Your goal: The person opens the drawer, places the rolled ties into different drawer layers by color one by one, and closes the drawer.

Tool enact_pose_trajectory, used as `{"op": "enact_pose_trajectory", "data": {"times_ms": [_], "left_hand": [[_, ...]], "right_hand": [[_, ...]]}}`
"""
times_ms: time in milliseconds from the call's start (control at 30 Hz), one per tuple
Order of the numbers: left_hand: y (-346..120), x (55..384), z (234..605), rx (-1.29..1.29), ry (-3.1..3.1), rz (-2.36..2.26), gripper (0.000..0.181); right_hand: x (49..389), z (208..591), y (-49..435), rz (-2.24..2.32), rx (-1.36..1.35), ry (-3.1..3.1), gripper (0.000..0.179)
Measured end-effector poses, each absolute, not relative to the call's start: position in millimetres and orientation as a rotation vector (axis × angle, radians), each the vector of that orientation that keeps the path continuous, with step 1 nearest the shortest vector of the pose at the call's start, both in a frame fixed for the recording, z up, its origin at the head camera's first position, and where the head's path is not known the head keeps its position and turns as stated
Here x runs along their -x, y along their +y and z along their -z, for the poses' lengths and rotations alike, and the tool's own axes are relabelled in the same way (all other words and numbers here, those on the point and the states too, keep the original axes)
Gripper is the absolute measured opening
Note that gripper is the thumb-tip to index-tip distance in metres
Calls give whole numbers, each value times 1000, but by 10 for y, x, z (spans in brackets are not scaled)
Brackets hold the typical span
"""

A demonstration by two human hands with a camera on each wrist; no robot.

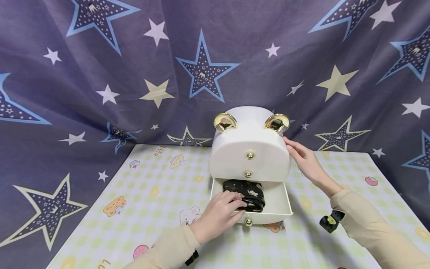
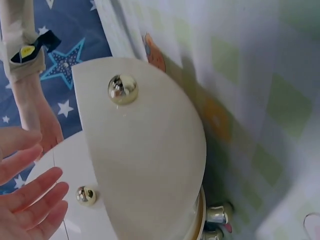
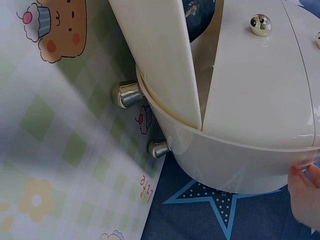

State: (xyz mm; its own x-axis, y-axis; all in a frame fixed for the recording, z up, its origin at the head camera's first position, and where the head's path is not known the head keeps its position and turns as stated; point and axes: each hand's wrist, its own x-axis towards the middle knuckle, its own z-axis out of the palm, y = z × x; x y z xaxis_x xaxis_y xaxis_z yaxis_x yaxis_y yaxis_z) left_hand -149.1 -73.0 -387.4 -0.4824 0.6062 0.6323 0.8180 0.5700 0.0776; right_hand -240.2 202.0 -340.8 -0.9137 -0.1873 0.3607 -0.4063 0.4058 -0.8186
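Note:
A white dome-shaped drawer box [image 1: 250, 127] stands on the table, its bottom drawer [image 1: 277, 200] pulled out. In that drawer lies a black folded item with a light print [image 1: 253, 194]; it looks like thin fabric, and part of it shows in the right wrist view [image 3: 200, 15]. My left hand [image 1: 218, 215] reaches over the drawer's left front side, fingertips at the black item. Its fingers look loosely extended in the left wrist view [image 2: 32, 195]. With extended fingers, my right hand [image 1: 307, 162] rests against the right side of the box.
Two round gold ears [image 1: 225, 122] sit on top of the box, and gold knobs [image 1: 250, 155] mark its fronts. A checked cloth with cartoon prints [image 1: 161, 209] covers the table. Behind hangs a dark star-patterned curtain [image 1: 255, 86].

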Motion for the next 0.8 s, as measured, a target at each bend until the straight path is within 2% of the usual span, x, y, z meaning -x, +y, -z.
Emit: {"op": "enact_pose_trajectory", "data": {"times_ms": [367,800], "left_hand": [[-671,1361,3963,1088,-2120,541,10],[-606,1244,4072,1113,-2092,588,13]], "right_hand": [[2403,3410,2019,-1509,-516,-2451,42],[2408,3414,2018,-1548,-553,-2420,42]]}}
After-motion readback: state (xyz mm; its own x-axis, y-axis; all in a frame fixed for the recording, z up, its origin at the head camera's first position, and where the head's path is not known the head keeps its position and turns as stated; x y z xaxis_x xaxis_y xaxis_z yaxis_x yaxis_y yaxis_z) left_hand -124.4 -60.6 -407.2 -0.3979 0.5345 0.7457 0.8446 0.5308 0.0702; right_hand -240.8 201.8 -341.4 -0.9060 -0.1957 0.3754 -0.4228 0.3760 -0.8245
